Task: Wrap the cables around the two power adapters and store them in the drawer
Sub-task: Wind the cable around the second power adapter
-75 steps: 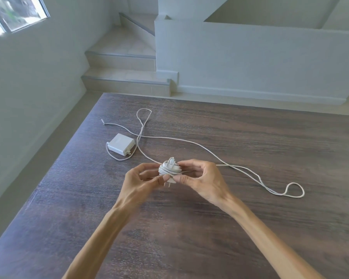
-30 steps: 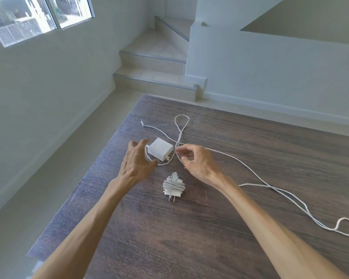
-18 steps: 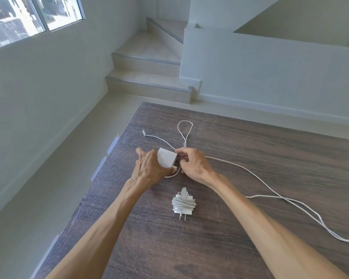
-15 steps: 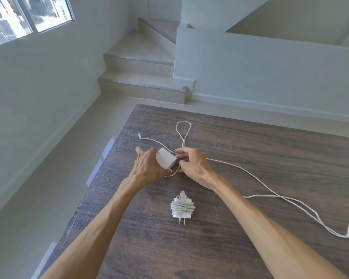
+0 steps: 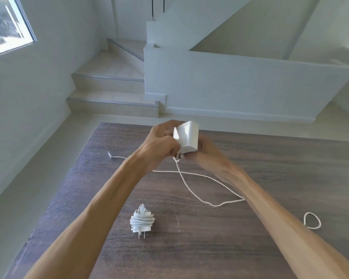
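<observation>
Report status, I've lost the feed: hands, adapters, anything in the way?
Left hand and right hand hold the big adapter up, cable unwound. Small adapter wrapped, on table. Nothing in the way; no drawer visible.

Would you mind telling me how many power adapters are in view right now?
2. One cable-wrapped adapter lies on the table; the larger adapter is held up between both hands.

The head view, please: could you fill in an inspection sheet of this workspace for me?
Surface: dark wood-grain table.
Job's things: wrapped adapter lying on the table; second adapter held up, unwrapped.
Clutter: nothing seen.
Grippers: left hand and right hand both hold the second adapter.
Cables: loose cable hangs from the held adapter and trails across the table.
Surroundings: stairs, window; no drawer seen.
</observation>
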